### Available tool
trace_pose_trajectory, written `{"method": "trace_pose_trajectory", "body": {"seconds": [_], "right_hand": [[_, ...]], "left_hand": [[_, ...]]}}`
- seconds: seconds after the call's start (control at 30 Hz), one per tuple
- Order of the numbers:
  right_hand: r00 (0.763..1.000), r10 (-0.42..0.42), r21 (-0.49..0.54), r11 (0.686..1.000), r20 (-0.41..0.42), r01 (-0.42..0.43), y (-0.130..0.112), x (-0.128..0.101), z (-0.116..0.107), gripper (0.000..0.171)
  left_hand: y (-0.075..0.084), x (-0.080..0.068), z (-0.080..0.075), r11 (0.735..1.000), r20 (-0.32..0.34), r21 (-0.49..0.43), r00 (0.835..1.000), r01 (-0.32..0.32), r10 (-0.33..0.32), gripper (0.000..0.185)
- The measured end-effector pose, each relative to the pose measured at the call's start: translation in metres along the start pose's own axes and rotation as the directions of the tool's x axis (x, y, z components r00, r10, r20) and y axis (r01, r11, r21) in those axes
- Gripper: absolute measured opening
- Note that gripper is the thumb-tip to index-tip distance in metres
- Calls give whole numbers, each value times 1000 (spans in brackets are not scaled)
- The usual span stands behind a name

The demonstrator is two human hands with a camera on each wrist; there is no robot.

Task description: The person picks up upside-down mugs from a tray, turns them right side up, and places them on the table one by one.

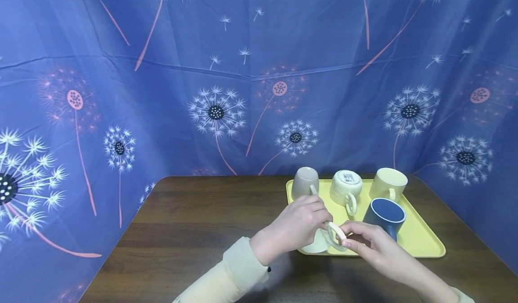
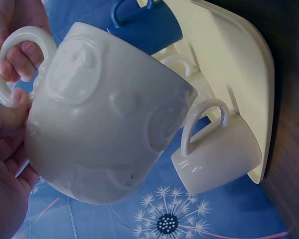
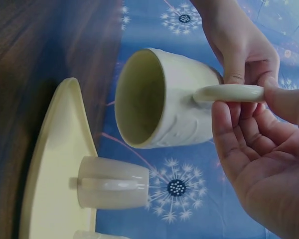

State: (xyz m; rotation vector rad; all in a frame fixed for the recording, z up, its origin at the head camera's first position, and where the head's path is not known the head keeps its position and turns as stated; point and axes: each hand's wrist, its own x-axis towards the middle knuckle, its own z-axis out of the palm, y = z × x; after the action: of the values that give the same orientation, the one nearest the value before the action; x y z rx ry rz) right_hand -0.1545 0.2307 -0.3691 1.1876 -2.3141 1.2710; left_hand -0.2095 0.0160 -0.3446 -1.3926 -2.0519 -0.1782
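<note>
the white embossed mug (image 3: 164, 99) hangs over the near left edge of the yellow tray (image 1: 421, 244), with the left hand (image 1: 293, 226) curled round its body. the right hand (image 1: 370, 242) pinches its handle (image 3: 229, 93) between thumb and fingers. it looks like glazed ceramic: stiff, fairly heavy, slippery and breakable, so the handle loop seems the surest hold.

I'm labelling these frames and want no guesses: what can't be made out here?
- White mug: in the head view the left hand hides most of its body.
- Right hand: the right wrist view cuts off its fingertips.
- Upturned mug: base label too small to read.
- Blue mug: cut off by the top edge of the left wrist view.
</note>
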Motion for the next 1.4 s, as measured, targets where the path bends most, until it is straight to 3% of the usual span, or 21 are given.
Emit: {"method": "trace_pose_trajectory", "body": {"seconds": [0.43,0.67,0.97,1.2,1.4], "right_hand": [[999,-14,-62,998,43,17,-4,15,-2,25],[999,-2,-119,993,35,6,-7,26,-7,23],[999,34,-79,996,31,-31,-8,34,-5,19],[1000,11,-5,1000,-21,-11,-8,38,3,20],[997,20,18,1000,-72,-18,-11,36,9,23]], "left_hand": [[-3,-11,2,999,-125,-33,992,-14,10,17],[-4,-17,2,997,-146,-55,987,56,-64,17],[-5,-24,0,985,-164,-107,974,138,-154,15],[-5,-31,-4,964,-181,-193,960,180,-215,14],[-3,-36,-8,930,-180,-292,942,224,-283,17]]}}
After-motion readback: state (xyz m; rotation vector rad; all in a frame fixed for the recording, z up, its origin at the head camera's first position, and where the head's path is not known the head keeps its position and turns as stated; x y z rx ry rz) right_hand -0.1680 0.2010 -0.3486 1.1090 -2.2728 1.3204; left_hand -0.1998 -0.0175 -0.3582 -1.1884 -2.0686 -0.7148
